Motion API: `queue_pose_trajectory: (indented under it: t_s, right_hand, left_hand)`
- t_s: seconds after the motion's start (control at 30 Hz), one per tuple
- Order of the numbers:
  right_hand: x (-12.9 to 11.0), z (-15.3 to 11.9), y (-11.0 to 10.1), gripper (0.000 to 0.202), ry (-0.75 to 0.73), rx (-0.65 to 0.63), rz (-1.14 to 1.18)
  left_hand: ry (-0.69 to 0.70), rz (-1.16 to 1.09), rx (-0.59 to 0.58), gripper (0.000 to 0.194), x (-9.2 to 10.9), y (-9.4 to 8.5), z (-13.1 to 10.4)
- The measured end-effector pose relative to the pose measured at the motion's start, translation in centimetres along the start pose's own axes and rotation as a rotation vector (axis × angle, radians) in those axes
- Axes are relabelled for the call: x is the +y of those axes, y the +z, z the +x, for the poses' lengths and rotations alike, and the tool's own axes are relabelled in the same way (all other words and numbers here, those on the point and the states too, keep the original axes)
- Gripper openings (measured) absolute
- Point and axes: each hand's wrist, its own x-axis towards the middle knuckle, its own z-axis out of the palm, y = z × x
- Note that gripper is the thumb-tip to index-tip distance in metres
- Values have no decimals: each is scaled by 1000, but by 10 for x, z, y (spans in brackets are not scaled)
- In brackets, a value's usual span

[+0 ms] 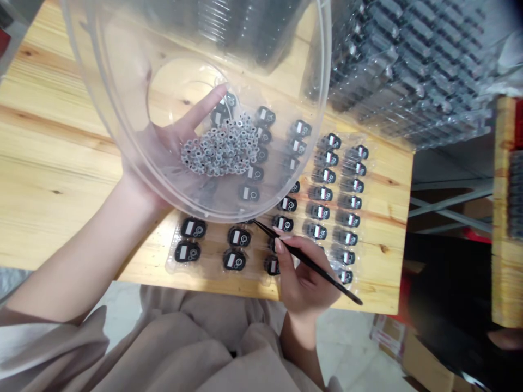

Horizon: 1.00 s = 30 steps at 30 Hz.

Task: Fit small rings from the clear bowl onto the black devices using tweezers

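Note:
My left hand point(180, 136) holds a large clear plastic bowl point(122, 109) from underneath, tilted toward me, fingers seen through its wall. A pile of small grey metal tubes point(223, 149) lies in the bowl's low side. My right hand point(302, 272) grips thin black tweezers point(314, 267), their tip near the bowl's rim. Beneath lies a clear blister tray point(368, 228) on the wooden table, filled with rows of small black parts point(322, 212) bearing white labels.
The pale wooden table point(49, 179) extends left. Stacks of clear trays with dark parts point(408, 71) stand at the back right. A second wooden surface point(506, 218) is at the right edge, with metal frame legs point(449, 201) between. My lap is below.

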Motion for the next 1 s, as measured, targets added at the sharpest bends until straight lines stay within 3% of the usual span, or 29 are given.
queue_pose_trajectory:
  t_s: [0.6, 1.0]
  right_hand:
    - [-1, 1, 1, 27, -8, 42, 16]
    - [-6, 1, -1, 25, -14, 90, 20]
  left_hand:
    - [-21, -95, 5, 93, -1, 1, 2]
    - [-1, -28, -14, 93, -2, 1, 2]
